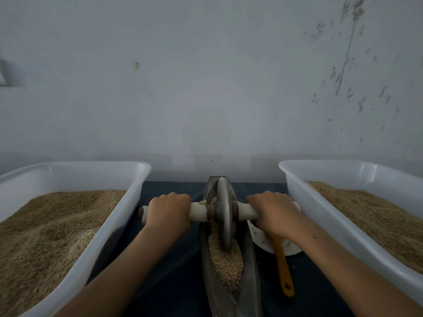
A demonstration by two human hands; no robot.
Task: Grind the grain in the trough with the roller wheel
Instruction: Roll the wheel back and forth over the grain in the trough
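A narrow, boat-shaped metal trough (248, 266) runs away from me down the middle of the dark table, and pale grain (225, 259) fills its groove. A grey metal roller wheel (223, 213) stands upright in the groove, past the trough's middle, its lower rim resting in the grain. A white axle handle passes through the wheel. My left hand (168, 211) is wrapped around the left end of the handle. My right hand (271, 210) grips the right end. Both forearms reach forward from the bottom of the view.
A white plastic tub (128, 213) heaped with grain stands at the left, and a matching tub (304, 202) at the right. A white dish (263, 242) with an orange-handled tool (283, 268) lies between trough and right tub. A grey wall rises behind the table.
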